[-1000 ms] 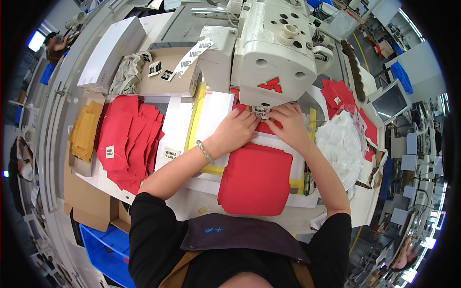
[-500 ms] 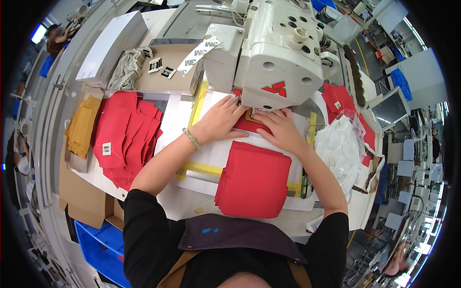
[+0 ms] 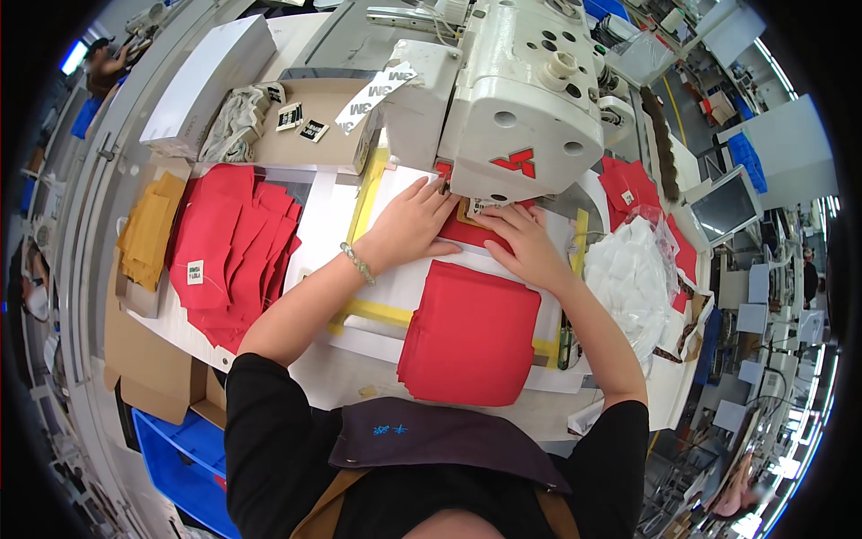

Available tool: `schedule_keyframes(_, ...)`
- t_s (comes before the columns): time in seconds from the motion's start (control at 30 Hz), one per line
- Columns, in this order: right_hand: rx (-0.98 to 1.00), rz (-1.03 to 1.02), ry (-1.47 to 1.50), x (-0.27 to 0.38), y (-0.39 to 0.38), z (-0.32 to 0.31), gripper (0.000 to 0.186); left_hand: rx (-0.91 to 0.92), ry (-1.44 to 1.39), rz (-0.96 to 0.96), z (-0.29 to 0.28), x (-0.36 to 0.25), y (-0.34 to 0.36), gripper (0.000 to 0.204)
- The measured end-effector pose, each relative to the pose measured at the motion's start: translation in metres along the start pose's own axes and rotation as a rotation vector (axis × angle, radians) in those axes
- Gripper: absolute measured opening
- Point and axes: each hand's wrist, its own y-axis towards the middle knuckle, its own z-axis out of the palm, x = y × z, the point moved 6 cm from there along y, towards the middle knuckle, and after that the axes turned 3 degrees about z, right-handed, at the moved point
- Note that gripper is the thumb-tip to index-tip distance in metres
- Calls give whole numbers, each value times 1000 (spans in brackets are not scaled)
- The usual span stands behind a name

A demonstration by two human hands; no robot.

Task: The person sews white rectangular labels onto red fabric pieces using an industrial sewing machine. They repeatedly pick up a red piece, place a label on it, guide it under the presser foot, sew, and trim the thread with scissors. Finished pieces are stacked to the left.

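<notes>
red fabric piece (image 3: 467,236), flat, pale label (image 3: 479,207) apparently on top, partly hidden

Red piece (image 3: 463,234) under a white sewing machine (image 3: 530,126)
The left hand (image 3: 409,223) lies flat at the piece's left side; the right hand (image 3: 525,241) has fingertips at a pale label (image 3: 479,207) — on the near side sits a red stack (image 3: 471,334), with a white bundle (image 3: 631,283) to its right.
</notes>
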Motion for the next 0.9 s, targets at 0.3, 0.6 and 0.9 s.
schedule_keyframes(0.3,-16,-48,-133,-14,-11,2,42,-26,49,-43,4,-5,5,83)
schedule_keyframes(0.6,-17,-66,-147,-13,-8,3,46,-70,62,-36,2,-5,5,78)
schedule_keyframes(0.9,0,-46,-130,-13,-7,3,46,-20,35,-49,3,-4,7,78)
